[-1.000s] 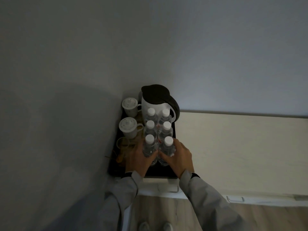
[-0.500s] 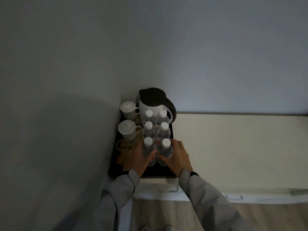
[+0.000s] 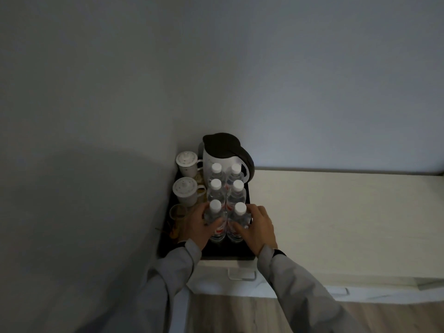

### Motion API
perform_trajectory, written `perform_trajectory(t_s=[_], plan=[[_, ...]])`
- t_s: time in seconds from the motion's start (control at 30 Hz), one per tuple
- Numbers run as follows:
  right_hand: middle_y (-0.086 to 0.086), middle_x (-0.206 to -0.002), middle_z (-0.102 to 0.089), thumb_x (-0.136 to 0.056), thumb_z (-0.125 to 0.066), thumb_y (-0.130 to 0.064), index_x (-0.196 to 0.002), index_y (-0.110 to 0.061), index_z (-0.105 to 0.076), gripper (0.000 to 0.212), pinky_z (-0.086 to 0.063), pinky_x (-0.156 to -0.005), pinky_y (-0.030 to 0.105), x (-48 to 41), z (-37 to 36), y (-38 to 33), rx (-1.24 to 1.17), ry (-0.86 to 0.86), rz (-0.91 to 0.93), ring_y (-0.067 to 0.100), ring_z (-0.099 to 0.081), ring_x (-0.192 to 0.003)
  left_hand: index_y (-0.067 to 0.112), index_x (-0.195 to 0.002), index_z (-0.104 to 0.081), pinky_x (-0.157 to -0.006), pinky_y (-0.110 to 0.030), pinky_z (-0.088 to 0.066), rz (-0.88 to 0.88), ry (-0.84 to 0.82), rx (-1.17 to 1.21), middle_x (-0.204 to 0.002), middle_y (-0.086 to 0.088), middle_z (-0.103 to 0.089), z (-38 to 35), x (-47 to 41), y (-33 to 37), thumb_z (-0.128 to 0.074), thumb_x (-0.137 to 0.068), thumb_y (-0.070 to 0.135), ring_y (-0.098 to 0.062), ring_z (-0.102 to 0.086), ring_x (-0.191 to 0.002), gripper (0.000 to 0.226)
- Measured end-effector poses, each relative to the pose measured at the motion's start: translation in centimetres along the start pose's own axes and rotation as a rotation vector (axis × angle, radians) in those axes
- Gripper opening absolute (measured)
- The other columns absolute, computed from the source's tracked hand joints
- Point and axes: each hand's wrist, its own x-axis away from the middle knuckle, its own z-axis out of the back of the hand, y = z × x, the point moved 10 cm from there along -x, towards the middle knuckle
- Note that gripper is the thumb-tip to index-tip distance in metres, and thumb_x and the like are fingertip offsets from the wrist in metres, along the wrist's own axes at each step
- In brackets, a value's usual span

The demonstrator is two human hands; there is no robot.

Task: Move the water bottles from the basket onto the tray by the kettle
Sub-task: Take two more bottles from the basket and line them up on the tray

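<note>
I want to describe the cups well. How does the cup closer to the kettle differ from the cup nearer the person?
The far cup stands beside the kettle; the near cup stands beside the middle bottles. The near cup looks larger in this view. The far cup sits deeper in the corner. Both are white, lidded and handled.

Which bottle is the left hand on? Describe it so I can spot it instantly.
Find the kettle in the corner, on the black tray. Six white-capped bottles stand before it in two columns. The left hand grips the nearest bottle of the wall-side column, beside the one under the right hand.
</note>
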Motion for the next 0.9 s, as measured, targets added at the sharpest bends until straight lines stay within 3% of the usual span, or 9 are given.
perform_trajectory(t_s=[0.2,0.3,0.47,0.63,0.8,0.9], plan=[[0.001,-0.112,-0.055,-0.075,-0.079,-0.041,-0.118,-0.025,-0.058,0.051,-0.054,-0.082,0.036,-0.3,-0.2,0.1,0.008,-0.013,0.014,0.024,-0.061,-0.099,0.007,-0.119,-0.063,-0.091,-0.052,-0.052,-0.01,-0.143,0.018,-0.117,-0.014,-0.065,-0.2,-1.4,0.1,-0.082,-0.075,0.018,-0.029,-0.061,-0.111,0.049],[0.0,-0.11,-0.054,-0.074,-0.079,-0.042,-0.118,-0.026,-0.058,0.051,-0.053,-0.082,0.034,-0.5,-0.3,0.2,0.012,-0.024,0.016,0.024,-0.061,-0.097,0.004,-0.116,-0.063,-0.091,-0.05,-0.051,-0.07,-0.123,-0.027,-0.115,-0.015,-0.063,0.1,-1.7,0.8,-0.079,-0.073,0.021,-0.031,-0.059,-0.108,0.049],[-0.001,-0.109,-0.055,-0.073,-0.079,-0.044,-0.117,-0.029,-0.057,0.051,-0.053,-0.082,0.036,-0.7,-0.1,0.3,0.019,-0.015,0.023,0.023,-0.061,-0.097,0.014,-0.12,-0.061,-0.092,-0.042,-0.053,-0.026,-0.136,-0.023,-0.118,-0.006,-0.064,-0.1,-1.6,-0.1,-0.08,-0.075,0.017,-0.023,-0.061,-0.108,0.049],[0.001,-0.111,-0.055,-0.074,-0.078,-0.045,-0.119,-0.026,-0.058,0.053,-0.054,-0.084,0.041,-0.8,-0.3,0.3,0.033,-0.034,0.024,0.025,-0.061,-0.098,0.008,-0.124,-0.057,-0.098,-0.052,-0.049,-0.033,-0.223,-0.003,-0.125,-0.012,-0.062,-0.4,-2.3,0.1,-0.072,-0.08,0.003,-0.027,-0.059,-0.116,0.047],[0.002,-0.11,-0.056,-0.073,-0.08,-0.039,-0.117,-0.027,-0.059,0.05,-0.054,-0.083,0.042,-0.9,0.0,0.1,0.035,-0.026,0.031,0.027,-0.061,-0.099,0.014,-0.118,-0.059,-0.09,-0.045,-0.054,-0.033,-0.1,-0.029,-0.118,-0.009,-0.063,0.0,-1.7,0.2,-0.081,-0.074,0.022,-0.024,-0.06,-0.109,0.05],[0.003,-0.11,-0.056,-0.073,-0.08,-0.037,-0.117,-0.026,-0.059,0.05,-0.054,-0.083,0.043,-0.9,-0.1,0.2,0.024,-0.031,0.028,0.027,-0.061,-0.099,0.013,-0.115,-0.061,-0.089,-0.048,-0.054,-0.034,-0.08,-0.027,-0.115,-0.009,-0.064,0.0,-1.8,0.3,-0.083,-0.072,0.02,-0.024,-0.06,-0.106,0.049]])
